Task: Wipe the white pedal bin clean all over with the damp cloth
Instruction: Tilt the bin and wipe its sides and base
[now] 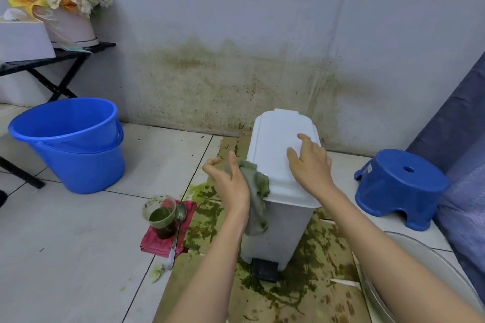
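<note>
From the head camera, the white pedal bin [282, 191] stands on a messy green-stained board [309, 270] by the wall, with its lid down. The right hand [311, 162] lies flat on the lid, fingers loose, holding nothing. The left hand [231, 183] presses the damp cloth [256, 199] against the bin's left side; its fingers look spread, and I cannot tell if they grip the cloth. A blue bucket [70, 144] sits well to the left, a blue stool [399, 189] to the right

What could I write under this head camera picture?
Left hand presses cloth on white bin; right hand steadies lid.
</note>
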`<state>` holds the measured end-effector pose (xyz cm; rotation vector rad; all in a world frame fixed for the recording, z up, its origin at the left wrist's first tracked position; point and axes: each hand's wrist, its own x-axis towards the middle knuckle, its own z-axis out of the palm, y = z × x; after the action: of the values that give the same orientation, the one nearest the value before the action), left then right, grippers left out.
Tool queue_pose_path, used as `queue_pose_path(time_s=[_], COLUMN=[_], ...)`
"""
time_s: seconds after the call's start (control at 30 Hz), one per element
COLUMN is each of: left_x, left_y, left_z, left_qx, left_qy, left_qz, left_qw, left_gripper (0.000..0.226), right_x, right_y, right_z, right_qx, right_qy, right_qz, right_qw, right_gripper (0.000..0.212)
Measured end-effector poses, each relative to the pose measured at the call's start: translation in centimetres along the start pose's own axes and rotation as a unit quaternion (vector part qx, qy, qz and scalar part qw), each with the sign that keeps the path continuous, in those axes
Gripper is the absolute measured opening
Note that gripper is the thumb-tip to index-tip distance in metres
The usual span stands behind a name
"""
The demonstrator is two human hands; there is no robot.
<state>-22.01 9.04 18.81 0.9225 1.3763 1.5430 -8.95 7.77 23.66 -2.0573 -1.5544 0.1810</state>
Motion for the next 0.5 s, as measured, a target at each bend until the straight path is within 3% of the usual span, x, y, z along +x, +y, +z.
queue_pose_path(time_s=[0.07, 0.13, 0.37, 0.5], left_x=[-0.3, -1.5, -5.6, -0.6], left_y=[-0.8, -1.6, -4.6, -1.8], left_z=[0.7, 1.1, 0.9, 0.9], left_qx=[-0.019, -0.011, 0.107, 0.151], left_qy=[0.057, 0.076, -0.045, -0.105], left_qz=[0.029, 0.058, 0.199, 0.186], left_qw=[0.998, 0.995, 0.973, 0.965], left_gripper=[0.025, 0.032, 0.068, 0.046], right_x=[0.6, 0.5, 0.5, 0.6], right_y=[0.5, 0.7, 0.7, 0.9], right_z=[1.3, 1.9, 2.0, 1.8], right_qx=[-0.097, -0.106, -0.096, -0.093], right_qy=[-0.005, 0.016, 0.026, 0.013], right_qz=[0.003, 0.016, 0.028, 0.026], right_qw=[0.995, 0.994, 0.995, 0.995], right_gripper=[0.052, 0.053, 0.052, 0.053])
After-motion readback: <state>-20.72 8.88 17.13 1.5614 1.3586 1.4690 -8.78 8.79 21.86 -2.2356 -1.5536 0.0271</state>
